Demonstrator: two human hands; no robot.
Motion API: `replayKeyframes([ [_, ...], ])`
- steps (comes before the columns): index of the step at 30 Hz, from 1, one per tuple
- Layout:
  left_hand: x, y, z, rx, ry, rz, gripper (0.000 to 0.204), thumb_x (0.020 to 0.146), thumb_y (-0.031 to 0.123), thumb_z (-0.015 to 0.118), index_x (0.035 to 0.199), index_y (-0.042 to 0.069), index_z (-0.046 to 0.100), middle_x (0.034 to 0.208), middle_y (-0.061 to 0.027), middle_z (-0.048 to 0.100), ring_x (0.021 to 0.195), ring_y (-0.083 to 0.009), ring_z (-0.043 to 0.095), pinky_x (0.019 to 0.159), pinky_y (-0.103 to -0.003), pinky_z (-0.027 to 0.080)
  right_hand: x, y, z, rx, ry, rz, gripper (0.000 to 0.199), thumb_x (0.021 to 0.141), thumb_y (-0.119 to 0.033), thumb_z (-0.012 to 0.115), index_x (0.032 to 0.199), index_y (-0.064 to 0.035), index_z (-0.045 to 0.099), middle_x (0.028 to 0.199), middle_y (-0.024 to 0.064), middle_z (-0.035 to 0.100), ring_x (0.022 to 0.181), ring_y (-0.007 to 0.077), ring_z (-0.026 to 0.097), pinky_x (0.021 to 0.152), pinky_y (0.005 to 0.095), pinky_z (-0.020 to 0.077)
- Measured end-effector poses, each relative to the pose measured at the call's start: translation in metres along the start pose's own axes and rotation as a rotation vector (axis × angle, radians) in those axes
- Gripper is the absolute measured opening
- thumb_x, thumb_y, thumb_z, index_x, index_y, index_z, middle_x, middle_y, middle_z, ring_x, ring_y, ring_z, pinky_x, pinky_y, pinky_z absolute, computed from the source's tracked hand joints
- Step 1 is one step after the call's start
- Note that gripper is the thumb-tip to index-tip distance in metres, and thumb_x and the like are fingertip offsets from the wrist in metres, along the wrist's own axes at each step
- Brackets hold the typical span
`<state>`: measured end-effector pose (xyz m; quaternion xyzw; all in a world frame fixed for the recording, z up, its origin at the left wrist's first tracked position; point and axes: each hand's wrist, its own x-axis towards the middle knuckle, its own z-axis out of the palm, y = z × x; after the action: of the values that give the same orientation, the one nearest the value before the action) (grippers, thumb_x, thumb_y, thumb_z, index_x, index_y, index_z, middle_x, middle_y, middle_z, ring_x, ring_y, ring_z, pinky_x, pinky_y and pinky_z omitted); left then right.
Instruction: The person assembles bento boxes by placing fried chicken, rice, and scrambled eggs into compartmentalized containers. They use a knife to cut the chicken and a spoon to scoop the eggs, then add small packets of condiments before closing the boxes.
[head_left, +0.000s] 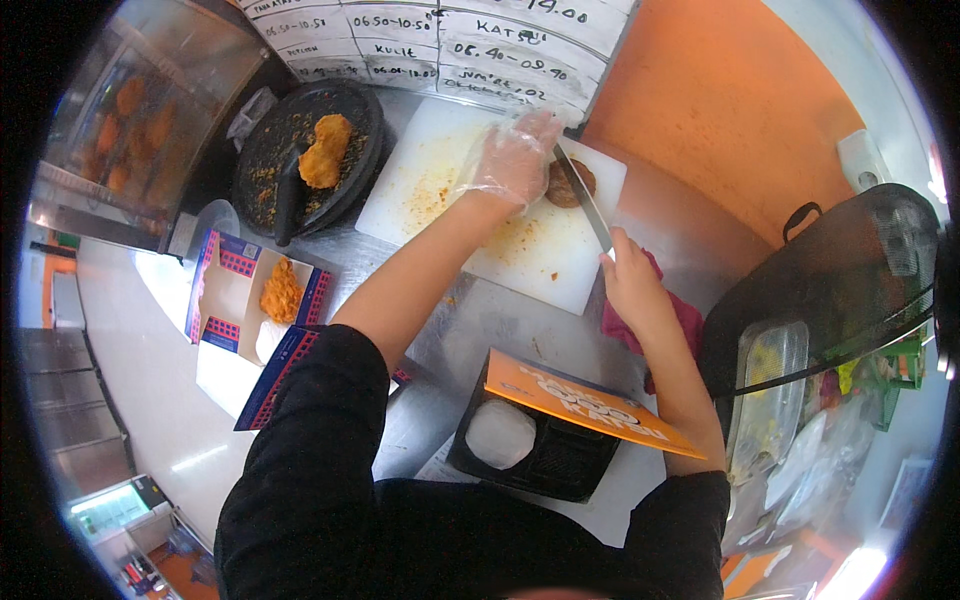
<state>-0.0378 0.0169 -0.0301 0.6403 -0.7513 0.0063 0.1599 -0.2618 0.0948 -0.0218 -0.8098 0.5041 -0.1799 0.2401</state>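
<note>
My right hand point(634, 278) is bare and closed round the handle of a knife point(585, 200). The blade slants across a brown, round breaded cutlet point(566, 188) on the white cutting board point(398, 200). Beside the blade's far end lies my left hand point(512, 162), in a loose clear plastic glove, its fingers stretched out; whether it touches the blade or the cutlet cannot be made out. Crumbs and yellowish stains are scattered over the board. Part of the cutlet is hidden under the knife and perhaps the glove.
Left stands a black stone mortar point(368, 130) with a fried chicken piece point(326, 150) and a pestle point(290, 200). Nearer are an open takeaway box point(215, 290) and a black tray point(570, 462) with a white wrapped mound point(500, 435). A red cloth point(685, 318) and mesh cover point(830, 270) sit right.
</note>
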Motion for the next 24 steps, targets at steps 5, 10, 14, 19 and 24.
replayKeyframes([
  [5,0.004,-0.012,0.008,0.117,-0.034,0.075,0.061,0.085,0.012,0.051,0.143,0.017,0.033,0.151,-0.0024,0.03,0.139,-0.0218,0.027,0.11,-0.053,0.024,0.008,0.002,-0.01,-0.099,-0.04,-0.013,0.026,0.09,-0.012,0.052,0.111,-0.0008,0.042,0.094,0.0299,0.058,0.09,0.0489,0.056,0.075,0.054,0.0447],
  [10,0.01,-0.021,0.023,0.125,-0.122,0.098,0.056,0.087,0.014,0.049,0.142,0.015,0.037,0.149,-0.0052,0.034,0.139,-0.0228,0.029,0.111,-0.055,0.023,0.019,0.008,-0.016,-0.097,-0.172,0.043,0.022,0.092,-0.013,0.05,0.109,-0.0023,0.041,0.086,0.0303,0.06,0.087,0.0499,0.057,0.073,0.0551,0.0448],
  [14,0.021,-0.025,0.018,0.157,-0.21,0.126,0.052,0.088,0.013,0.045,0.14,0.013,0.04,0.147,-0.0068,0.038,0.139,-0.0233,0.03,0.111,-0.055,0.022,0.016,0.002,-0.005,-0.193,-0.185,0.092,0.017,0.091,-0.011,0.046,0.105,-0.0033,0.043,0.092,0.0283,0.06,0.085,0.0479,0.06,0.072,0.0548,0.0471],
  [19,0.005,-0.034,-0.009,0.354,-0.351,0.21,0.053,0.09,0.011,0.04,0.143,0.01,0.032,0.148,-0.0098,0.035,0.137,-0.0254,0.034,0.11,-0.053,0.026,0.007,-0.014,0.007,-0.38,-0.218,0.107,0.016,0.089,-0.009,0.042,0.104,-0.0045,0.045,0.099,0.0253,0.059,0.084,0.0437,0.063,0.073,0.0532,0.0494],
  [24,0.002,-0.029,-0.023,0.265,0.088,0.349,0.055,0.087,0.009,0.046,0.141,0.012,0.035,0.148,-0.0086,0.035,0.136,-0.0247,0.034,0.109,-0.053,0.027,0.003,-0.004,-0.019,-0.146,-0.096,0.049,0.021,0.088,-0.014,0.052,0.105,-0.0031,0.043,0.092,0.0281,0.06,0.087,0.0484,0.059,0.074,0.0543,0.0459],
])
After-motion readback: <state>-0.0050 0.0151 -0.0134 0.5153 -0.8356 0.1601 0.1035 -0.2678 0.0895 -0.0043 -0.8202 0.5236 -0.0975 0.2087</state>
